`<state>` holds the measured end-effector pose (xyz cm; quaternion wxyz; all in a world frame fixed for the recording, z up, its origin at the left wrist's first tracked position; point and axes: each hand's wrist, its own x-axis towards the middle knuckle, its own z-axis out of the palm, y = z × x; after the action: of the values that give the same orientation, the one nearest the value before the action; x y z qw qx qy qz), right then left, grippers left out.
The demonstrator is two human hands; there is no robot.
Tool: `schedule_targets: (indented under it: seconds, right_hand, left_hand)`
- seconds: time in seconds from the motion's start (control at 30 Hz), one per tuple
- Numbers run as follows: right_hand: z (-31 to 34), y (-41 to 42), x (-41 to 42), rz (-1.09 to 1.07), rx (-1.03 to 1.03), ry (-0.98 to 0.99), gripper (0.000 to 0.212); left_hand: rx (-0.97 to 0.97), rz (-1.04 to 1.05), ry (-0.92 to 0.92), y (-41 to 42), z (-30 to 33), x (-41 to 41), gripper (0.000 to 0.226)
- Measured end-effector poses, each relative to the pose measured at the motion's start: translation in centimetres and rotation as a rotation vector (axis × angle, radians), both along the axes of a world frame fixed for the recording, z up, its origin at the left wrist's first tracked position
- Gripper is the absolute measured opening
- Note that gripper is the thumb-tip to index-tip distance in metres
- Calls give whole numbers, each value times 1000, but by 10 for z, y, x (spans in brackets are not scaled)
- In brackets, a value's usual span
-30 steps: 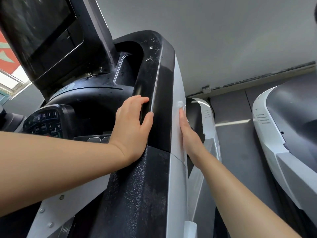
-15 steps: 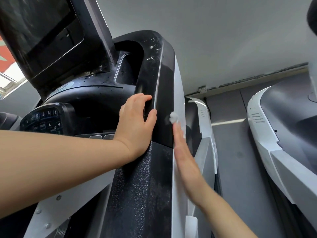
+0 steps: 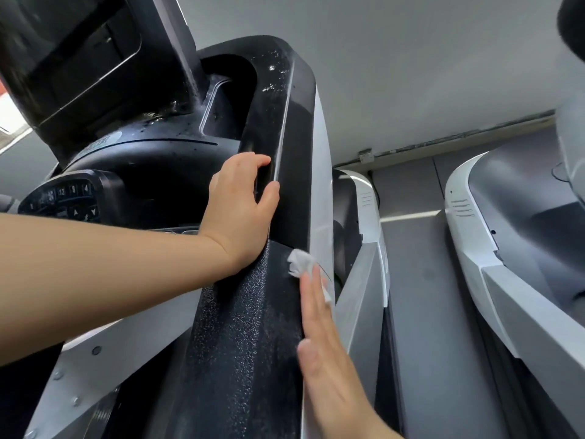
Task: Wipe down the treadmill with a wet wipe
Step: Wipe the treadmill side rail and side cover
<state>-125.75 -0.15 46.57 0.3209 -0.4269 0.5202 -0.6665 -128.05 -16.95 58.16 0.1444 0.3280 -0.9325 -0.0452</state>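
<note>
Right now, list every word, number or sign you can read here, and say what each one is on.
"12", "8", "4": white numbers on the black keypad left of the left hand.
Two arrow signs, one up and one down, on the same keypad's lower keys.
Grey badge on the console below the screen: lettering too blurred to read.
Other keypad keys: too small to read.
Nothing readable on the wet wipe or the neighbouring treadmill.

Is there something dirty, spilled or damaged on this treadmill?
Yes: droplets speckle the black console rim and the area beside the screen post. No damage shows. The right hand presses the wet wipe lower down.
</note>
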Motion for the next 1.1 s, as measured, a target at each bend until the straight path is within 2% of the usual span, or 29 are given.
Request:
schedule_targets:
  seconds: [0.13, 0.23, 0.27, 0.37, 0.4, 0.5, 0.6, 0.67, 0.77, 0.8, 0.87, 0.93, 1.03, 1.1]
  right_hand:
    - [2, -35, -39, -16, 23, -121, 68]
    - [8, -42, -42, -29, 68, -166, 78]
    - [7, -32, -31, -15, 42, -104, 81]
    - [4, 12, 15, -5, -62, 264, 62]
    - [-1, 20, 22, -35, -72, 304, 60]
    - [-4, 13, 11, -31, -84, 184, 60]
    - [8, -10, -17, -35, -5, 43, 65]
    - [11, -8, -19, -43, -12, 89, 68]
    - [13, 11, 12, 67, -41, 215, 69]
    - [10, 18, 29, 21, -35, 314, 64]
    - [7, 28, 44, -12, 33, 341, 55]
    - [3, 28, 39, -62, -32, 456, 59]
    - [19, 28, 0, 100, -19, 202, 58]
    - [27, 26, -4, 90, -25, 188, 60]
  left_hand:
    - [-10, 11, -11, 1, 0, -1, 56]
    - [-12, 10, -11, 1, 1, 0, 56]
    - [-14, 6, -10, 1, 1, 0, 55]
    - [-6, 5, -9, 2, 0, 0, 55]
    - [-1, 8, -8, 2, 1, -1, 55]
    - [4, 0, 7, 3, 1, 0, 54]
    - [-4, -6, 24, 6, 2, -1, 54]
    - [-3, -4, 28, 8, 2, -1, 53]
    - [10, 7, 33, 9, 3, -1, 45]
    - [14, 9, 39, 9, 2, -1, 40]
    - [10, 8, 51, 8, 1, 0, 36]
    - [9, 3, 54, 7, 0, 0, 37]
    - [13, -2, 54, 7, 0, 0, 50]
    - [13, 4, 62, 7, -1, 0, 46]
